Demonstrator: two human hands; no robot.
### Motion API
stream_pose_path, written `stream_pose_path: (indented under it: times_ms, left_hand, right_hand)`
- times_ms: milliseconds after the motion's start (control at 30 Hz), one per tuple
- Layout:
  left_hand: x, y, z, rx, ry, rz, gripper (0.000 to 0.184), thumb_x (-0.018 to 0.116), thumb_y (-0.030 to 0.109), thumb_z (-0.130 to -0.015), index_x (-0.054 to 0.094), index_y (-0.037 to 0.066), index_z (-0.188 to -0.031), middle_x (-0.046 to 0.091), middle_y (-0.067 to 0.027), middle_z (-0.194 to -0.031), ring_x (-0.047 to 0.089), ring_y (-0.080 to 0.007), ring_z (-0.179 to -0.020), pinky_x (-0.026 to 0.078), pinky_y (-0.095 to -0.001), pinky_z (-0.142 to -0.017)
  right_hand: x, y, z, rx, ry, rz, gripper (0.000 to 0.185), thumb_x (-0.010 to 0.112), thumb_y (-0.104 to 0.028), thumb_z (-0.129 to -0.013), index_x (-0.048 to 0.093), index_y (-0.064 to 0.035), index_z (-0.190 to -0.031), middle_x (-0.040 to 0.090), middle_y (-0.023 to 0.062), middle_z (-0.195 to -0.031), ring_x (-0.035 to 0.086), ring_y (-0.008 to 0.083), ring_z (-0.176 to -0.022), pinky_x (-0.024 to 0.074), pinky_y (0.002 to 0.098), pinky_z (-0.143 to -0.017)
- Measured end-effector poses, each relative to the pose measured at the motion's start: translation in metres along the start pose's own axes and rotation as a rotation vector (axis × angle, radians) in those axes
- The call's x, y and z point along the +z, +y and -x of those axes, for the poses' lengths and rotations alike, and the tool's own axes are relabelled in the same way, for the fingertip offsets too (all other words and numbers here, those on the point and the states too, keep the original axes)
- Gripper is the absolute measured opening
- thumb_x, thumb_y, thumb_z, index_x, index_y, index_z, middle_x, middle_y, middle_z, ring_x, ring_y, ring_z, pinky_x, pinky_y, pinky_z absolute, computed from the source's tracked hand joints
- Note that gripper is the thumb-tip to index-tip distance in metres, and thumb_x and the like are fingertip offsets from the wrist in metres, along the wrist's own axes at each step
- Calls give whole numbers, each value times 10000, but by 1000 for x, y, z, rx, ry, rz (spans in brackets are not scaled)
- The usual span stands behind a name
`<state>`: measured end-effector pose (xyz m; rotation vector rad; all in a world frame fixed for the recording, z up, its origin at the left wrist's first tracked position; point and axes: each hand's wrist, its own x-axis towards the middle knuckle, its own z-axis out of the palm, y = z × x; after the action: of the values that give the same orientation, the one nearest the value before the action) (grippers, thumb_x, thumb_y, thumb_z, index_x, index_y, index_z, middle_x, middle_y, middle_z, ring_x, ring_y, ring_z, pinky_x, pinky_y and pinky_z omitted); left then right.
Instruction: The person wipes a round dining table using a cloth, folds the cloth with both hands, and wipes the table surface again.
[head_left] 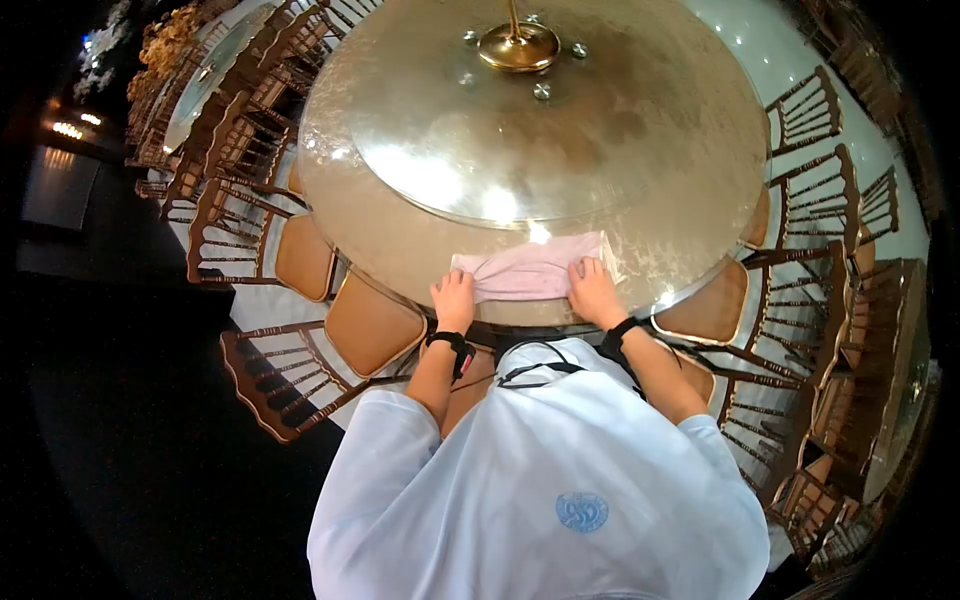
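Note:
A pale pink cloth (525,270) lies folded flat near the front edge of a large round table (390,245). My left hand (454,300) grips the cloth's left end, fingers curled over it. At the opposite end, my right hand (595,291) has its fingers bent onto the cloth near the right corner. The cloth stretches between both hands, with creases along it. Just beyond it is the edge of a round glass turntable (620,150).
A gold stand (518,47) rises from the turntable's middle, with small shiny knobs around it. Wooden chairs with tan seats (375,325) ring the table on both sides. Other tables stand at the far left (215,75) and right (905,380).

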<state>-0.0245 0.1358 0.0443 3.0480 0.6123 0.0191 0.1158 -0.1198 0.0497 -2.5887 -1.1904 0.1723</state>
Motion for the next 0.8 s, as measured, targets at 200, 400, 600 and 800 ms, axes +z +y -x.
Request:
stream_pose_path:
  times_ms: [200, 400, 600, 800]
  left_hand:
    - [-2, 23, -19, -152, -58, 282, 279, 553, 167, -756, 563, 69, -1017, 532, -126, -1111, 481, -311, -1088, 366, -511, -891]
    - [21, 37, -18, -212, -327, 388, 841, 553, 469, -799, 202, 10, -1411, 76, -248, -1483, 37, -386, -1378, 98, -499, -1092]
    - [23, 41, -17, -210, -435, 325, 1035, 525, 609, -768, -9, 34, -1442, -98, -262, -1478, -129, -404, -1365, -41, -517, -1077]
    - [33, 40, -21, -218, -418, 268, 1069, 514, 651, -748, -6, 23, -1439, -102, -290, -1465, -143, -435, -1351, -70, -542, -1061]
  right_hand:
    - [22, -14, 7, 55, 4, 102, 651, 597, -349, -782, 420, 41, -1273, 338, 271, -1335, 284, 412, -1264, 299, 479, -988]
    - [23, -17, 4, 161, -14, 22, 715, 526, -439, -825, 314, -61, -1393, 199, 301, -1427, 175, 443, -1324, 164, 531, -1059]
    - [19, -9, -1, 112, 76, 2, 690, 502, -467, -829, 311, -151, -1412, 229, 282, -1425, 164, 429, -1332, 118, 538, -1066]
    - [5, -6, -25, 174, 50, -114, 687, 499, -419, -841, 241, -194, -1437, 289, 291, -1390, 245, 431, -1302, 161, 524, -1056]
